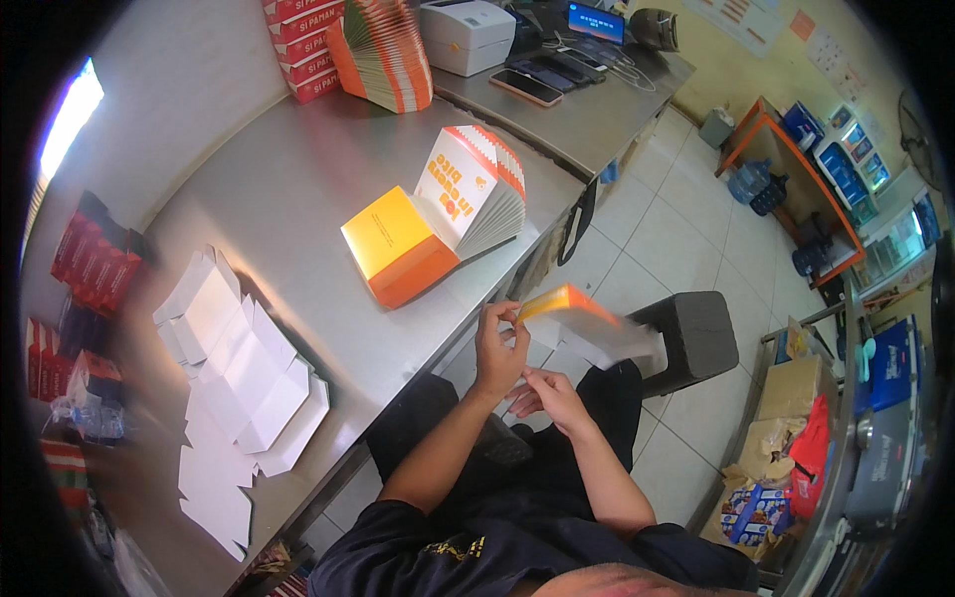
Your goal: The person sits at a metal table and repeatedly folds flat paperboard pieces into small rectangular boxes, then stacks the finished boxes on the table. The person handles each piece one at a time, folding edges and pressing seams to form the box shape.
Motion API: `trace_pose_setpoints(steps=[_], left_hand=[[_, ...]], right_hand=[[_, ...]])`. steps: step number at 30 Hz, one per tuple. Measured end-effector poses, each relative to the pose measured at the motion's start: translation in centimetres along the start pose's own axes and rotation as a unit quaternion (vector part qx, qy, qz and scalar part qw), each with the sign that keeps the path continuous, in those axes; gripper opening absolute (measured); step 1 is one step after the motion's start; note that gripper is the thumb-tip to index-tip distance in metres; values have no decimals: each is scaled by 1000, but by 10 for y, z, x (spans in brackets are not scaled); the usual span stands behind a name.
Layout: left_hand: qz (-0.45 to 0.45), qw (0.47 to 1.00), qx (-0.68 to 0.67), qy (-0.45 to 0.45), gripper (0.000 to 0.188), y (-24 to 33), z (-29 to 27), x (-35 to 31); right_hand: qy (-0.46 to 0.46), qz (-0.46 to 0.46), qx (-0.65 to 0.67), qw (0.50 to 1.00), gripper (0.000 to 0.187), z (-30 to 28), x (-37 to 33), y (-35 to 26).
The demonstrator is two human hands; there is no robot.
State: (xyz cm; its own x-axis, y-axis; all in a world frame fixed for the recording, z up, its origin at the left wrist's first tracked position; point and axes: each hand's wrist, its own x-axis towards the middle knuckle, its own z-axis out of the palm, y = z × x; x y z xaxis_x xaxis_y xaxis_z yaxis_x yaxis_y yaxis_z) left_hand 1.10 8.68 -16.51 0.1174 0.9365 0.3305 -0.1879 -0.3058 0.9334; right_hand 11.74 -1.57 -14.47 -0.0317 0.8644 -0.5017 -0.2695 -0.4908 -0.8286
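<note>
My left hand (500,348) pinches the corner of a flat paper packet (592,330) with a yellow and orange edge and a white body. Motion blurs the packet's far end, which hangs out to the right over the floor. Just below, my right hand (552,398) has its fingers apart, close to my left wrist, and holds nothing that I can see. On the metal table ahead, a stack of similar folded packets (484,204) leans with its white printed face up, against a yellow and orange block of packets (396,244).
White unfolded cardboard blanks (244,393) lie on the metal table (288,214) at left. Red boxes (301,50), another fanned packet stack (383,55), a label printer (466,38) and phones (527,87) stand farther back. A dark stool (701,333) is at my right.
</note>
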Motion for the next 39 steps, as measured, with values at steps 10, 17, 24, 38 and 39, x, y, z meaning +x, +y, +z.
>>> trace_pose_setpoints(steps=[10,17,24,38,39], left_hand=[[-140,977,44,-157,88,-30,27,-40],[-143,966,5,-214,48,-17,18,-21],[-313,913,-143,-221,23,-22,23,-24],[-385,872,-176,-245,24,-14,26,-42],[-390,868,-197,-236,24,-16,26,-41]], right_hand=[[409,-288,140,855,44,-68,19,24],[434,-353,-283,779,37,-67,-19,26],[357,-373,-388,763,15,-19,-37,10],[344,-280,-29,896,27,-54,-13,30],[340,-278,-50,897,25,-56,-14,31]])
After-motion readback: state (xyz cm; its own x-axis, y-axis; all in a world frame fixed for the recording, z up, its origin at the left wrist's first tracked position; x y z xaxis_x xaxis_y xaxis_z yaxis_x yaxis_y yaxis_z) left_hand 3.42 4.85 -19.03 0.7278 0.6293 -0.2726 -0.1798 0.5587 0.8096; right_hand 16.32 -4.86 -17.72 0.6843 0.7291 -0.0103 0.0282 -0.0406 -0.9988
